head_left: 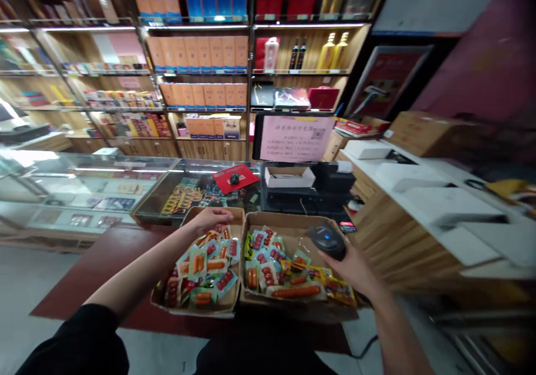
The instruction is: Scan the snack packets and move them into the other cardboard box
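My right hand (345, 260) is wrapped round a black barcode scanner (328, 242) with a small blue light, held over the right cardboard box (293, 222). That box holds several packed sausages (295, 291) and yellow packets (337, 291). Over the back of the left cardboard box (196, 309) is my left hand (213, 219), its fingers bent together above more small sausage packs (199, 263). Whether anything is between those fingers is too small to tell. The two boxes stand side by side on a dark red surface (100, 269).
Behind the boxes are a glass display case (146, 219), a red card (245, 178), a white open box (290, 181) and a screen with a pink sheet (293, 139). A white-topped counter (419, 196) stands right. Stocked shelves (201, 76) line the back.
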`<action>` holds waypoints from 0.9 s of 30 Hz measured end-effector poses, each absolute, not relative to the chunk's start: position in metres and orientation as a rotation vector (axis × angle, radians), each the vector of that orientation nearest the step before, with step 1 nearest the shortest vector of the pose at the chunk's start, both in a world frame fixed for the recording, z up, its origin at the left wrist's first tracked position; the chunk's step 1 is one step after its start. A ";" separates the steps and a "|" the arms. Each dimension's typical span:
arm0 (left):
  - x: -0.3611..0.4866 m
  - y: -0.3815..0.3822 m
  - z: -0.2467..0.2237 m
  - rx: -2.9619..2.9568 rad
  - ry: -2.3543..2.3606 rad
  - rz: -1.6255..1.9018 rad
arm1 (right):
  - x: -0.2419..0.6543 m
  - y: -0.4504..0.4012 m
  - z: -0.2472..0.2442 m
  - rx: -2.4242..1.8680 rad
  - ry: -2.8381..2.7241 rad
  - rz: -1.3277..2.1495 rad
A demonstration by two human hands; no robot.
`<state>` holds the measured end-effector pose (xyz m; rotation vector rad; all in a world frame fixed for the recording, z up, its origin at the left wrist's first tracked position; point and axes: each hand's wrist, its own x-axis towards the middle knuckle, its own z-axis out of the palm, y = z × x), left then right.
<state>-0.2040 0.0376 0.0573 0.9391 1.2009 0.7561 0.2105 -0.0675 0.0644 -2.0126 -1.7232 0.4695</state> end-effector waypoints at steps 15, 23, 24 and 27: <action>0.054 0.053 0.012 1.295 0.751 0.117 | 0.221 -0.135 0.084 -2.067 -1.476 0.473; 0.119 0.025 -0.027 1.741 0.668 -0.106 | 0.224 -0.145 0.081 -2.080 -1.383 0.503; 0.123 0.023 -0.032 1.816 0.658 -0.114 | 0.224 -0.145 0.082 -2.080 -1.379 0.507; 0.130 0.019 -0.044 1.997 0.603 -0.109 | 0.223 -0.147 0.083 -2.087 -1.376 0.515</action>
